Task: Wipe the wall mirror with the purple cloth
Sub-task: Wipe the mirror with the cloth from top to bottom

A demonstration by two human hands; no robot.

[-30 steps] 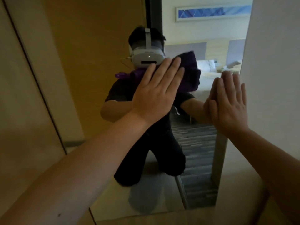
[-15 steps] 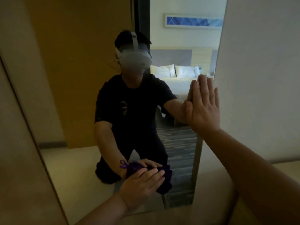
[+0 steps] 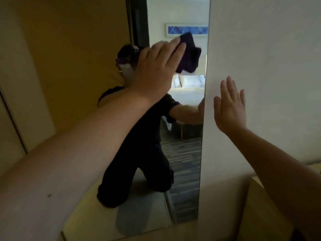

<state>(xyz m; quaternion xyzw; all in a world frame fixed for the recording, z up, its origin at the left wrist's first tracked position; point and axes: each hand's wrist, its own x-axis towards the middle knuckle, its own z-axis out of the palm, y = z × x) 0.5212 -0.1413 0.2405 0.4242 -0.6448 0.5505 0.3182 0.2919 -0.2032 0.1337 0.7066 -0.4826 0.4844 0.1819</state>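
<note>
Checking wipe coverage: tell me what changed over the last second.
The left hand swept the cloth from mid-mirror down to the bottom edge, then back up to the top right of the mirror. The right hand slid off the mirror's edge onto the wall. Unchanged: cloth pressed flat under the left palm, right hand open.
</note>
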